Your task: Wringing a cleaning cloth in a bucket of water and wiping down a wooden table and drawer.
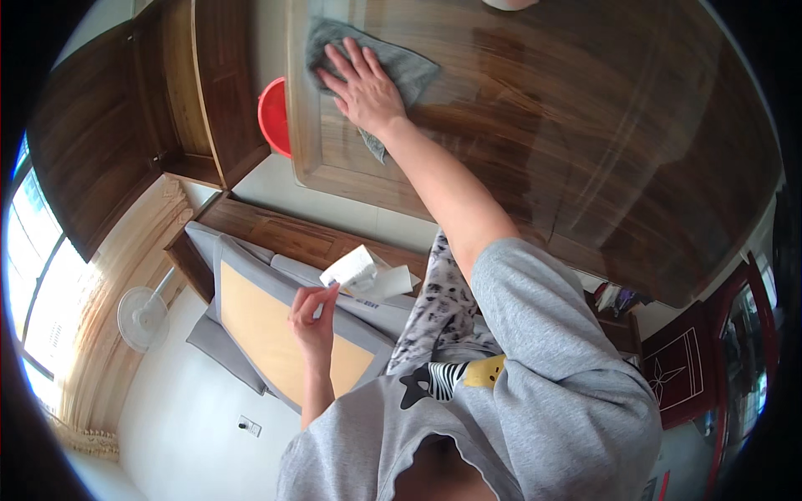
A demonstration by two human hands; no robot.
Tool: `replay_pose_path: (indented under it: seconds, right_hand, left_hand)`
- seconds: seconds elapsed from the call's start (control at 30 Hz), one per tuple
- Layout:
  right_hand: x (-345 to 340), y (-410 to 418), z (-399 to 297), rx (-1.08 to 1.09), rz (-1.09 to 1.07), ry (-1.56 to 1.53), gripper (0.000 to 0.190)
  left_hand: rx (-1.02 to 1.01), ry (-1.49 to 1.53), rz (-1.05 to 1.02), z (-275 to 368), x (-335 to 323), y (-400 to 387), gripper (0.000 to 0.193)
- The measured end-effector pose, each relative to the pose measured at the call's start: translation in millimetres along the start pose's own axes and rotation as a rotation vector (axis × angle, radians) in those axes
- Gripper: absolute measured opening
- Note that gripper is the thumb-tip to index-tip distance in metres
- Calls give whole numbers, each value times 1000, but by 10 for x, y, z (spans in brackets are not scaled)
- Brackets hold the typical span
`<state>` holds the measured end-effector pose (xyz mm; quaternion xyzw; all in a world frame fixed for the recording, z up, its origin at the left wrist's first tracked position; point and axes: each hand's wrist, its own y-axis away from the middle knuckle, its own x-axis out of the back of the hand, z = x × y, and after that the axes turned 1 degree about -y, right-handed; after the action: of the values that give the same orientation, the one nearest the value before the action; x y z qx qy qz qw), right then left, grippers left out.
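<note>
My right hand (369, 94) lies flat with fingers spread on a grey cloth (413, 69), pressing it to the wooden table (532, 144) near its left end. The tabletop is glossy and reflects light. One corner of the cloth pokes out below my wrist. Lower down, off the table's edge, my left hand (315, 313) pinches the corner of a clear plastic package (373, 278) between thumb and fingers. White items show inside it, one block-shaped and one like a roll; what they are I cannot tell.
A red plastic basin (274, 119) shows past the table's left edge. Beyond it stands a wooden cabinet (229, 94) with an open door (94, 131). A wooden sofa with grey cushions (244, 257) is behind my left hand, and a white fan (143, 318) stands by the curtain (119, 282).
</note>
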<state>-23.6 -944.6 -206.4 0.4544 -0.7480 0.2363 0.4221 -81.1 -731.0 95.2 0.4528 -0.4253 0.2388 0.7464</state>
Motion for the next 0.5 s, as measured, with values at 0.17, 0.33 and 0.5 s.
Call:
replay_pose_path:
  seconds: [0.17, 0.33, 0.5]
  right_hand:
    - [-365, -26, -397, 315, -104, -75, 51]
    - [-624, 393, -433, 1114, -379, -250, 39]
    - [-342, 1529, 38, 1382, -617, -374, 24]
  left_hand:
    - [104, 28, 27, -216, 53, 131, 10]
    - [63, 97, 16, -189, -13, 24, 11]
    - [-52, 115, -12, -107, -81, -153, 10]
